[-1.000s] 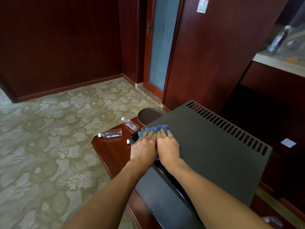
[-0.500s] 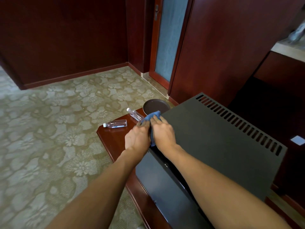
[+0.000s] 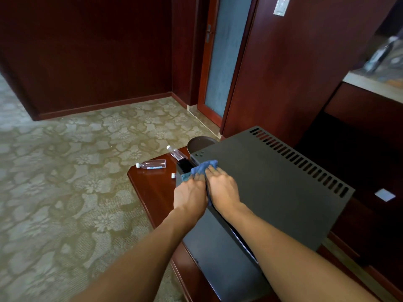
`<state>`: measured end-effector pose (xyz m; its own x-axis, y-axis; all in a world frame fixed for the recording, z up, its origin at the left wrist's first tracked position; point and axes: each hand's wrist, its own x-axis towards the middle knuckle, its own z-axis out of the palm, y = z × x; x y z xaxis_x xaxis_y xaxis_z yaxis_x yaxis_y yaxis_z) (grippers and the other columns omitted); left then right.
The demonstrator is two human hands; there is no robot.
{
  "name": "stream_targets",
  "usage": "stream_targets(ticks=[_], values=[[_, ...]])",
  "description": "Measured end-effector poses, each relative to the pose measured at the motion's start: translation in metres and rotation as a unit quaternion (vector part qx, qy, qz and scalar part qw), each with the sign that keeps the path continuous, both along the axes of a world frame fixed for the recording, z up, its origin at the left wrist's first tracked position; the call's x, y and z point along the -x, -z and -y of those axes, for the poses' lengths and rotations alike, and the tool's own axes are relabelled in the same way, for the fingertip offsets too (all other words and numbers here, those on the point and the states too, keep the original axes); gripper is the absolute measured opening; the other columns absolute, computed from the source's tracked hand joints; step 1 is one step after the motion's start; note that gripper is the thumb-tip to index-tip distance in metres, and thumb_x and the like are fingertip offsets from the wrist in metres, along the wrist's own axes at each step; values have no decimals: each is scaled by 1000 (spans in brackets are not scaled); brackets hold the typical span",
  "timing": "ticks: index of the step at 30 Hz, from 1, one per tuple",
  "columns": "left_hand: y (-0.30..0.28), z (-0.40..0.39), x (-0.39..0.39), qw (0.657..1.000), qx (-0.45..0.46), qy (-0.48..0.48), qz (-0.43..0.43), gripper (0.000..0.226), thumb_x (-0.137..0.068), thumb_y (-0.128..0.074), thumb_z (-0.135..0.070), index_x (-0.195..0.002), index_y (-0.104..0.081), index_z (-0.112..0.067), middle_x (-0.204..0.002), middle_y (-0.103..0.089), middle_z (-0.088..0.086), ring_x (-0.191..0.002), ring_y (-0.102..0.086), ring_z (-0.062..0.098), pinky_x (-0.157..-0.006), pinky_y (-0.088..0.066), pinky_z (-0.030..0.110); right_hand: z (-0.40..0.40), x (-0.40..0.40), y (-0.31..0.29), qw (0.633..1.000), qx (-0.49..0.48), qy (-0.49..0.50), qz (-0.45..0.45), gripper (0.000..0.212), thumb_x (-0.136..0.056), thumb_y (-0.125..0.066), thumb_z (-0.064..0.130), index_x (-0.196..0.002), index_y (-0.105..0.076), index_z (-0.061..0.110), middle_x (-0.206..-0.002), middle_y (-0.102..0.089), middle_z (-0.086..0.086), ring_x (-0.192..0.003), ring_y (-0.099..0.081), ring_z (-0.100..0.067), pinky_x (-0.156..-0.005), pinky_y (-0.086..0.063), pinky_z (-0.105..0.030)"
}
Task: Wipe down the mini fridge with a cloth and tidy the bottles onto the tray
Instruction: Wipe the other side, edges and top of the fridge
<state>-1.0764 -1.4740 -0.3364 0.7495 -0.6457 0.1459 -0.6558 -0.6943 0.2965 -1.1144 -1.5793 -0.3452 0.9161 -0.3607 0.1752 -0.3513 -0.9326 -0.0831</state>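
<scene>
Since half a second ago both hands and the cloth have drawn back from the far left corner of the fridge top, so three small dots on that corner now show, and the view has tipped up to bring a wall switch (image 3: 281, 6) back into sight.

One mini fridge (image 3: 272, 184), dark grey with a row of vent slots along its far edge, stands on the bench (image 3: 152, 186), a low reddish wooden one, taking up most of its right part. One round dark tray (image 3: 201, 142) sits at the far edge of the bench, partly hidden behind the fridge's far left corner.

Two hands lie side by side on one blue cloth (image 3: 204, 168) at the left edge of the fridge top. The left hand (image 3: 190, 197) presses flat with straight fingers where the cloth folds over that edge; the right hand (image 3: 222, 189) presses flat on the top itself, fingers straight on the cloth.

Two clear plastic bottles lie on their sides at the bench's far left corner: the nearer bottle (image 3: 151, 164) with its white cap pointing left, the farther bottle (image 3: 176, 153) angled toward the tray, apart from it. One small white cap (image 3: 173, 175) lies on the bench just beside the fridge's left side.
</scene>
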Motion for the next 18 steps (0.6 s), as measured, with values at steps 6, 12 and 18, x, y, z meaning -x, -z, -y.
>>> stream_targets(ticks=[6, 12, 18], values=[[-7, 2, 32, 1000, -23, -3, 2, 33, -92, -58, -25, -124, -57, -21, -106, -69, 3, -94, -68, 25, -62, -37, 29, -1, 34, -3, 1000, -4, 12, -28, 61, -85, -65, 18, -142, -41, 14, -152, -40, -1, -143, -29, -15, -111, -33, -23], [7, 7, 26, 998, 5, 50, -25, 63, -96, -54, -22, -153, -28, -17, -158, -32, 1, -146, -29, 16, -110, -37, 30, 0, 32, -1, 999, 0, 18, -29, 65, -92, -58, 17, -149, -29, 8, -157, -29, -8, -148, -18, -19, -116, -14, -24], [10, 32, -2, 995, -19, 99, -6, 78, -94, -58, -27, -156, -14, -8, -164, -15, 10, -152, -8, 22, -123, -11, 32, 27, 7, 2, 999, -18, 37, 6, 51, -98, -47, 16, -147, -34, 9, -157, -30, -8, -148, -17, -19, -116, -9, -23]])
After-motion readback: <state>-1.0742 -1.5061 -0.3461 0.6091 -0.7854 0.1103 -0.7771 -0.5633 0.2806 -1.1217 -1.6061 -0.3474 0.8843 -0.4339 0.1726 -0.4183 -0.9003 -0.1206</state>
